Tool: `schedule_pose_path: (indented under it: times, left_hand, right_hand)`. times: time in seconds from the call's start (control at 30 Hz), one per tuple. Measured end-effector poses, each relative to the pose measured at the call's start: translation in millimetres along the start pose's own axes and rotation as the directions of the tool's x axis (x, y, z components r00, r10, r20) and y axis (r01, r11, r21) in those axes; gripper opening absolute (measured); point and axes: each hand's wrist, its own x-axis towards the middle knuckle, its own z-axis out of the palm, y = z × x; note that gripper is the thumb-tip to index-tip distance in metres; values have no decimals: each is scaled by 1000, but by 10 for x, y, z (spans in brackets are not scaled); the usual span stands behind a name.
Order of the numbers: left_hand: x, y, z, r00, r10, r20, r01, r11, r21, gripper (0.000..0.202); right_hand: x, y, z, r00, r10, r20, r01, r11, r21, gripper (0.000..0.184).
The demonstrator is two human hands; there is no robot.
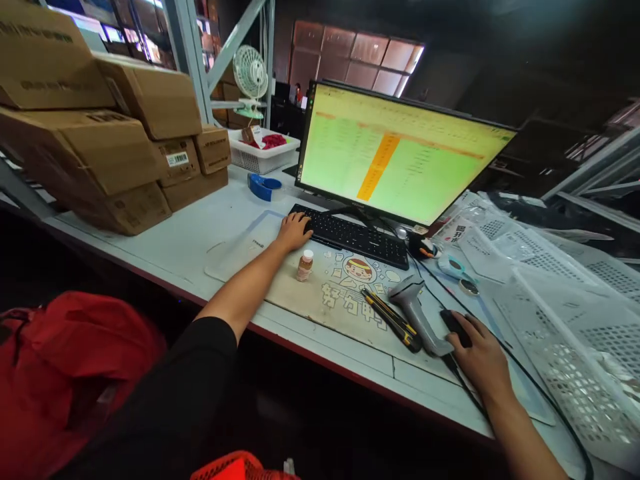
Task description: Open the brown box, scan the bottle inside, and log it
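Right hand [480,357] fingers curled round mouse [454,327]: probably light, hard, smooth plastic, best pinched at sides. Left hand [293,231] fingers loose, apart, resting on keyboard [357,238] left end.

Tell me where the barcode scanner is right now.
In the head view the barcode scanner lies at the right end of the desk mat, right of centre, between the pens and the mouse under the right hand.

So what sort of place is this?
Probably a warehouse packing desk: stacked cardboard boxes, metal shelving, a barcode scanner beside the mouse under the right hand, a spreadsheet on the monitor.
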Motion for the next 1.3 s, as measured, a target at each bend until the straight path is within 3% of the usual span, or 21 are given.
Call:
schedule_pose_path:
  times: [0.23,0.47,0.77,0.93,1.13,1.3]
  left_hand:
    - [-26,-44,96,991,61,118,-71,994,78,66]
    - [-50,-8,79,987,53,149,-72,989,130,69]
    - [-55,-23,90,989,53,135,-75,984,161,69]
    - [-72,21,65,991,45,126,-64,986,155,67]
    - [-67,27,68,992,46,115,-65,985,162,66]
    - [-56,0,93,992,43,119,-62,986,156,66]
  right_hand:
    - [-2,58,-54,999,-47,24,45,996,75,65]
    - [16,45,-86,999,9,43,-12,998,60,65]
    - [58,-29,-136,999,-40,37,37,997,69,70]
    - [49,37,-98,999,2,45,-5,998,67,71]
    - [39,99,-55,998,-55,16,53,995,79,68]
    - [29,81,-43,1000,-2,27,0,998,62,66]
